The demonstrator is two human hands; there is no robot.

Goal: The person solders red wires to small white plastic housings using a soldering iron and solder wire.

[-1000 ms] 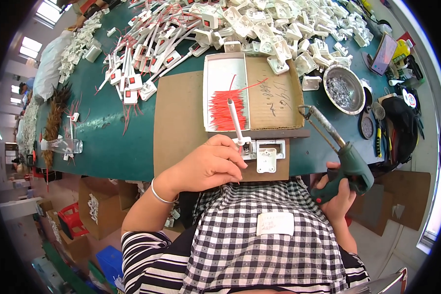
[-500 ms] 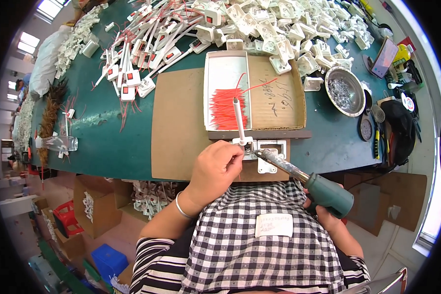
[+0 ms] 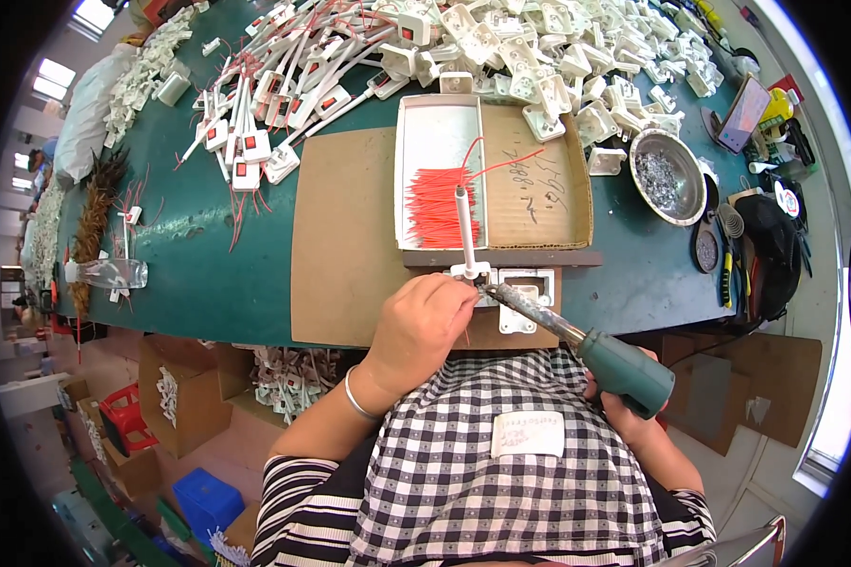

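My right hand (image 3: pixel 624 416) grips a green-handled soldering gun (image 3: pixel 626 370). Its long metal barrel slants up to the left, and the tip meets a small white plastic fitting close by my left fingers. My left hand (image 3: pixel 424 319) is closed in a pinch there; a thin red wire (image 3: pixel 467 335) pokes out below the fingertips, though most of what they hold is hidden. A white tube (image 3: pixel 466 231) with two red wires out of its top rises from the fitting. Beneath the barrel sits a white plastic casing (image 3: pixel 517 319) at the table's front edge.
Behind the work stands a shallow cardboard box (image 3: pixel 585 194) with cut red wires (image 3: pixel 433 210) in its white section. White switch units (image 3: pixel 247 174) and loose casings (image 3: pixel 515 57) heap at the back. A metal bowl (image 3: pixel 645 210) stands right; a brown board (image 3: pixel 340 236) lies left.
The soldering gun has shifted slightly left, its tip now closer to my left fingers. My left hand and the white tube have moved a little to the right.
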